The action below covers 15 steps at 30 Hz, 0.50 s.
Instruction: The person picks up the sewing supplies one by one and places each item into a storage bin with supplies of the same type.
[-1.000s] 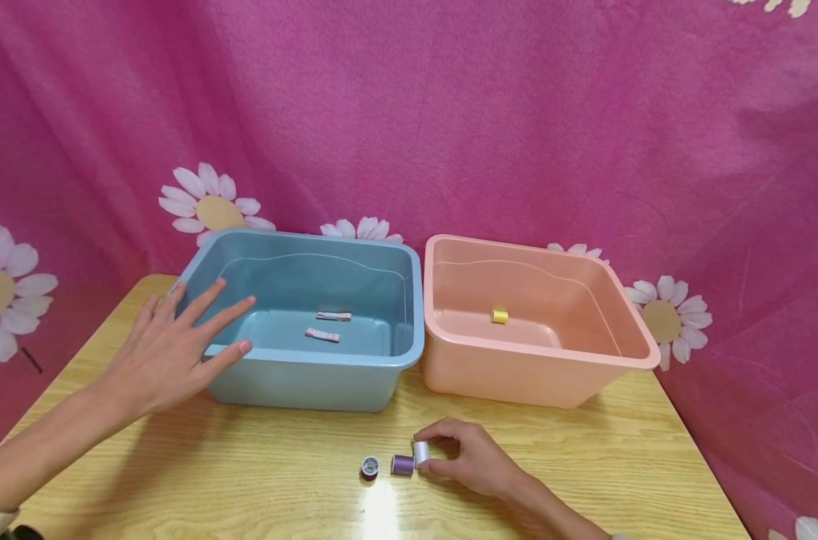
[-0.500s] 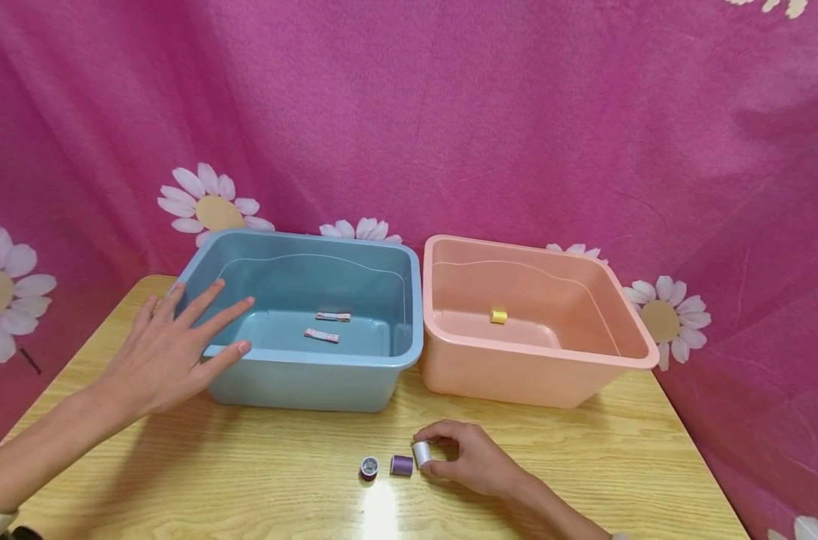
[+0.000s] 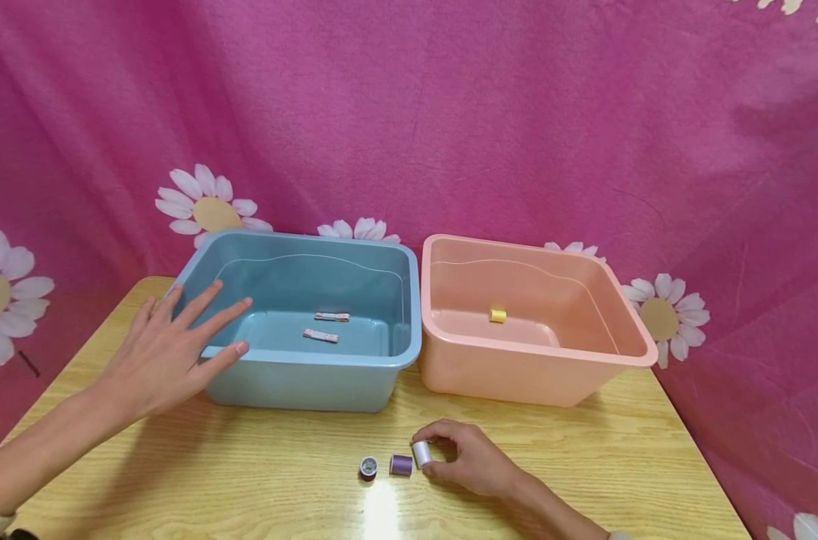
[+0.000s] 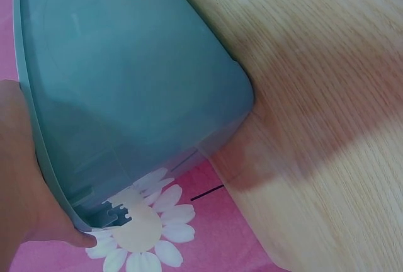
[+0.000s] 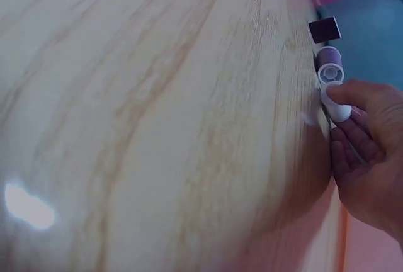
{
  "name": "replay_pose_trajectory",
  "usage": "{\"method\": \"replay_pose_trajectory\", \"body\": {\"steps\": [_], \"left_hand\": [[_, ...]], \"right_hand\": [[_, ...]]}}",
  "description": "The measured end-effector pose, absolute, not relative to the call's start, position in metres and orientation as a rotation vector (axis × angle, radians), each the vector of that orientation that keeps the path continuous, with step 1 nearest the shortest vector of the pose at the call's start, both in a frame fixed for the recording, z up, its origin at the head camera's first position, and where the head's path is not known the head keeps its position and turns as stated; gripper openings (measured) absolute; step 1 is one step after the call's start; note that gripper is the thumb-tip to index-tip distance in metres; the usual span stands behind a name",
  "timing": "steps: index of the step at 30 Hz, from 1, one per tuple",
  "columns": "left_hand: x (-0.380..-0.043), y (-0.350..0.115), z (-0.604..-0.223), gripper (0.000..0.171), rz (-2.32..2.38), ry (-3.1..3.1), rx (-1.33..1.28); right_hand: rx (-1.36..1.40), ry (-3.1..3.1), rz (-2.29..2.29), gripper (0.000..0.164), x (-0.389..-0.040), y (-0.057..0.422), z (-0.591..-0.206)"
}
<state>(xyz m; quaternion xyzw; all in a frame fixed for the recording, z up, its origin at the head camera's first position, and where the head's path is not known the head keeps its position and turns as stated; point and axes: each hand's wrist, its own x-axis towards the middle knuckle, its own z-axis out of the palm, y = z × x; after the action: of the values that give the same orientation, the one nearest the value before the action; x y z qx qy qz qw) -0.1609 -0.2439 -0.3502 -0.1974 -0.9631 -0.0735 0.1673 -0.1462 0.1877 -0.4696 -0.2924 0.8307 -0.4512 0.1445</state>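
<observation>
While the right hand (image 3: pixel 472 459) pinches the white spool (image 3: pixel 421 453) by its ends, low over the table's (image 3: pixel 267 472) near part, a loose hold could let it slip and roll. A leftward bump could shove the purple spool (image 3: pixel 401 465) into the upright dark spool (image 3: pixel 368 468), toppling it. Farther left, the left hand (image 3: pixel 169 352), fingers spread, touches the blue bin (image 3: pixel 307 386); pressing could shift it.

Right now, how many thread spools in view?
4: yellow spool inside the pink tub; white spool in the right hand's grip; purple spool lying on the table; dark spool upright, left of the purple one. The tub's front wall could hide more.
</observation>
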Motion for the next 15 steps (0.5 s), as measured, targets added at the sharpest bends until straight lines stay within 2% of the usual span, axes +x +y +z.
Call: {"method": "replay_pose_trajectory", "body": {"steps": [15], "left_hand": [[-0.162, -0.245, -0.349, 0.063, -0.206, -2.737, -0.576]], "right_hand": [[-0.640, 2.284, -1.457, 0.030, -0.147, 0.188, -0.459]]}}
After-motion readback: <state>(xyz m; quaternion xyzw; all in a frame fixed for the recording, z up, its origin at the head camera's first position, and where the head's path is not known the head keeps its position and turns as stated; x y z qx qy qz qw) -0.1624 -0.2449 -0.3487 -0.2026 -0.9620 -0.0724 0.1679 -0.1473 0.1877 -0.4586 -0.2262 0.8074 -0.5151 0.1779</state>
